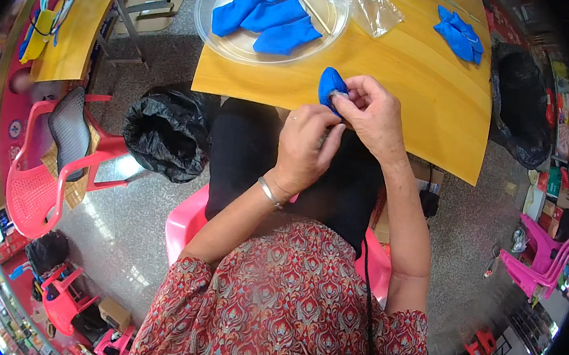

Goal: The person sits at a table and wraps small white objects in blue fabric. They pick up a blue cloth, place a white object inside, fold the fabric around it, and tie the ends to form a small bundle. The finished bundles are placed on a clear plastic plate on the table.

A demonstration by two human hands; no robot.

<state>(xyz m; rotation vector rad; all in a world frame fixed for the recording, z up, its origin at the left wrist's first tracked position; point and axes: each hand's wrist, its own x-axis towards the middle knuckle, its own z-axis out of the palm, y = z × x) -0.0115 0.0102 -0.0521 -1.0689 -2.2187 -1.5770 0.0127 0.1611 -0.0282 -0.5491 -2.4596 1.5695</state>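
A small blue fabric piece (332, 81), curved like a little pouch, is held up over the table's near edge. The thumb and fingers of my right hand (375, 118) pinch its right side, where a pale edge shows at an opening. From below, my left hand (303, 142) has its bent fingertips on the piece's lower end; whatever sits between them is hidden. Beyond my hands, a round clear plastic tub (223, 45) holds several flat blue fabric pieces (281, 22) and a thin pale stick (315, 14).
More blue fabric pieces (459, 36) lie at the far right of the yellow wooden table (415, 74). A clear plastic bag (379, 13) sits beside the tub. Black plastic bags stand open at left (166, 133) and right (521, 107). A pink chair (33, 189) is at left.
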